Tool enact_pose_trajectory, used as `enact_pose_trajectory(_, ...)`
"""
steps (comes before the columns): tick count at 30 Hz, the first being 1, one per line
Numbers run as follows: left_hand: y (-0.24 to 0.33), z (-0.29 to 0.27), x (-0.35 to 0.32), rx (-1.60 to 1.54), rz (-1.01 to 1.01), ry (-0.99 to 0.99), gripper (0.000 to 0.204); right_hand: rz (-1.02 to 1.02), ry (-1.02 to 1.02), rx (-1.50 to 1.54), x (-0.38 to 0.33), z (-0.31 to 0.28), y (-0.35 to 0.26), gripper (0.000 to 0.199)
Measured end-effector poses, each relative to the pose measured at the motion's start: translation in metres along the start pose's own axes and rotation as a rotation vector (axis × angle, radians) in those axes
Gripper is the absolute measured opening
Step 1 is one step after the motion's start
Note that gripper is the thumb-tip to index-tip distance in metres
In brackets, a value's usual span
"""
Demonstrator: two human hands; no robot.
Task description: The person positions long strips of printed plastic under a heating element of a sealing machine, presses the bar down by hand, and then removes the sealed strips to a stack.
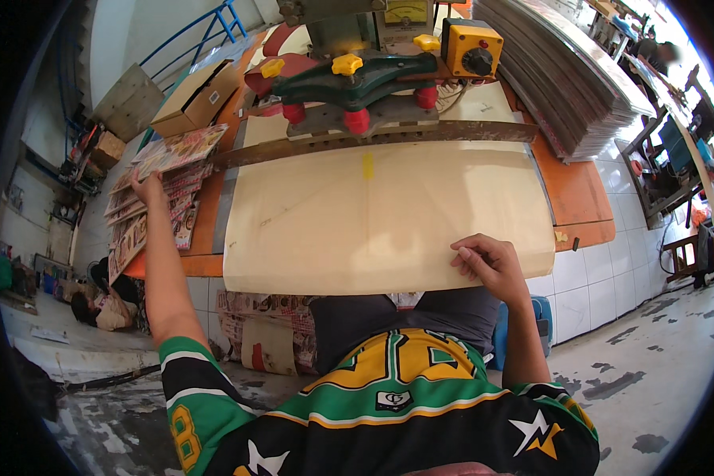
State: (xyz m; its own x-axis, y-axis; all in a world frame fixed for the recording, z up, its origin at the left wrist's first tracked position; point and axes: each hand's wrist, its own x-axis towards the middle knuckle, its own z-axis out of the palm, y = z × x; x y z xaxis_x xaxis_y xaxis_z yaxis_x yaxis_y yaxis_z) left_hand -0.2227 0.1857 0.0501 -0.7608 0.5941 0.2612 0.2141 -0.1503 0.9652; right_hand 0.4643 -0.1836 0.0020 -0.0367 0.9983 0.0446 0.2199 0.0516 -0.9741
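At the left edge of the table, my left hand point(148, 186) reaches to a loose stack of printed sheets point(186, 147), colourful and reddish. Its fingers close on the near edge of the upper sheets. My right hand point(488, 262) hovers over or rests on the right front of a wide cream sheet point(317, 214); I cannot tell which. Its thumb and fingers are loosely curled together, with nothing seen in them. A strip of yellow tape point(367, 166) marks the sheet's far middle. Behind it stands a press head point(357, 87) with yellow knobs and red feet.
A long metal bar point(468, 133) crosses the table below the press. A yellow control box point(474, 49) with a black knob sits beside it. Tall stacked boards point(563, 79) stand at right, an open cardboard box point(196, 97) at left. Another person point(107, 309) is low at far left.
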Motion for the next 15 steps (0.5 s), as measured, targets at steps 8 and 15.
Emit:
enact_pose_trajectory(8,0.024,0.014,-0.038,-0.113,0.058,0.145,0.057,0.004,0.001,-0.001,-0.002,0.000,0.001,0.020)
enact_pose_trajectory(15,-0.014,-0.023,0.042,-0.086,-0.021,0.143,0.043,0.012,-0.020,0.024,0.000,0.001,-0.001,0.020)
